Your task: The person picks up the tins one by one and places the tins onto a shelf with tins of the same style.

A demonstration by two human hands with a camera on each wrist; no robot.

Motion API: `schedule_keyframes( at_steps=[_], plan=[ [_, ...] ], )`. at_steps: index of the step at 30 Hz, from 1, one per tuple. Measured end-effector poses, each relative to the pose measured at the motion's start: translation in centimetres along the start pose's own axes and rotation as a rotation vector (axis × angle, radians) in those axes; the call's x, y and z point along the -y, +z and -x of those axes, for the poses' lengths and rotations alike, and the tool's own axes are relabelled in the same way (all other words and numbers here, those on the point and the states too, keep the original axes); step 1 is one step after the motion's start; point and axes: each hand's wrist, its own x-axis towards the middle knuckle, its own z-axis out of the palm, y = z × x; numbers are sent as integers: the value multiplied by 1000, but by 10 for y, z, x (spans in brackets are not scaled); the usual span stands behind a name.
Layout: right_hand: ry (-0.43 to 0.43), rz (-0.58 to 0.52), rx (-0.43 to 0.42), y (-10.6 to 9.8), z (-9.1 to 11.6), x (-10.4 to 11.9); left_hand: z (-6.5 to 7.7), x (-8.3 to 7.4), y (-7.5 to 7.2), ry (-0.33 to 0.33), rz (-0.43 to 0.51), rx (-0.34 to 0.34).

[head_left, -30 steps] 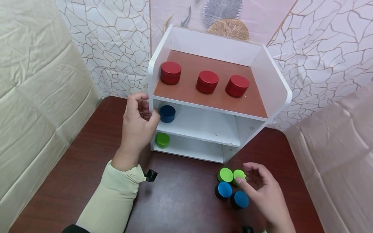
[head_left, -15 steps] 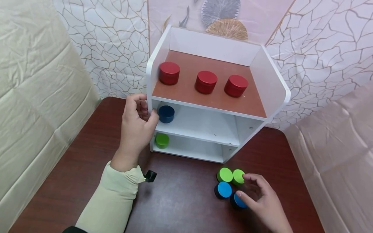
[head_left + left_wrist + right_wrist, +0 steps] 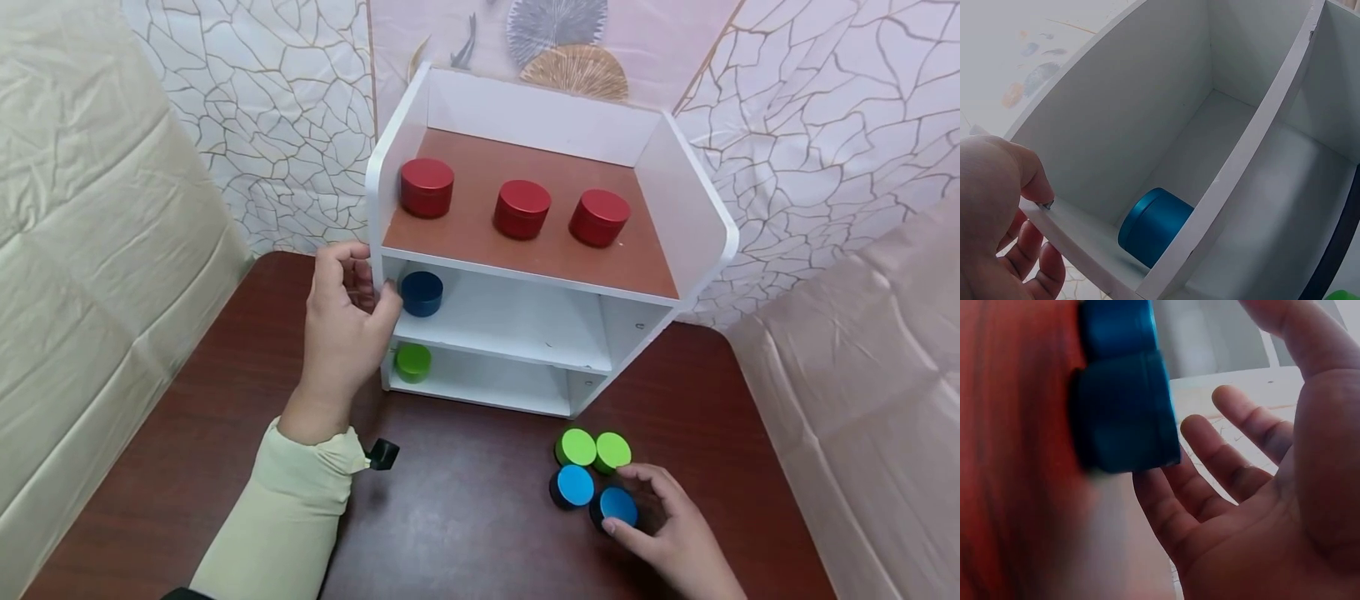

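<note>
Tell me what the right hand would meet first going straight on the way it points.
The right hand would most likely meet the nearer blue tin, right in front of it; it might brush the nearer green tin first, since depth there is unclear.

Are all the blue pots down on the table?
No, one blue pot stands on the middle shelf of the white rack.
</note>
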Motion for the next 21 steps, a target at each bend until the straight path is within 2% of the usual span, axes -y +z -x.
schedule_keyframes(
  at_steps=[11,21],
  plan=[
    [34,82,30,4,-1,-7,0,-1,0,-2,-3,2],
    [66,103,58,7,0,-12,1,-1,0,0,-9,3]
  ],
)
